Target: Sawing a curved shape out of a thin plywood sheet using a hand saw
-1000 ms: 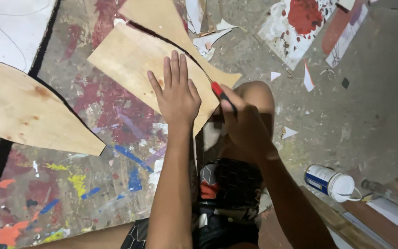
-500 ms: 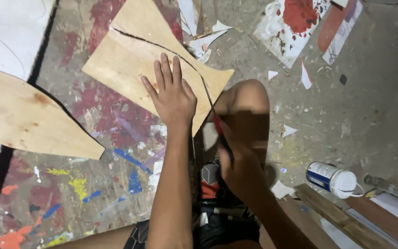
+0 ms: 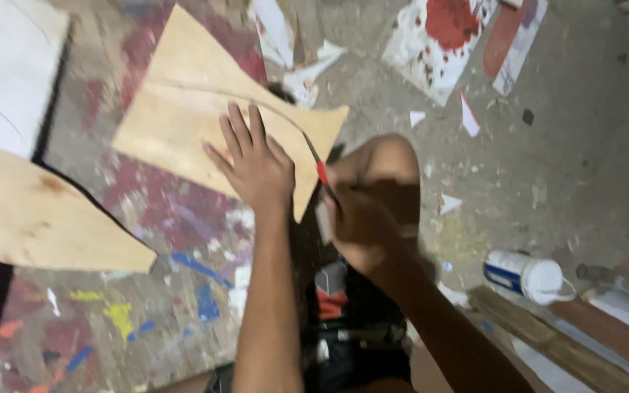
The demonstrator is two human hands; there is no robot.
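A: Since half a second ago: right hand [image 3: 362,218] is sitting higher, back up at the lower right edge of the plywood sheet [image 3: 183,131]; the sheet itself is lying slightly turned in view.

B: Entry for the left hand?

A: Left hand [image 3: 256,164] is pressing flat on the plywood sheet, fingers spread wide, holding nothing. It is resting on the sheet's lower right part, left of the dark cut line that is curving across it.

B: And the right?

A: Right hand is closing around a red-handled knife [image 3: 319,169], the blade tip touching the sheet's edge just right of the left hand.

B: Other items, relative to the sheet?

A: Second plywood piece [image 3: 30,211] is lying well to its lower left on the paint-splashed floor [image 3: 147,306]. White bottle [image 3: 527,276] is lying far to the lower right, beside a wooden strip [image 3: 547,342]. Paper scraps [image 3: 467,116] are lying scattered to the right; a red-stained paper [image 3: 445,36] is sitting to the upper right.
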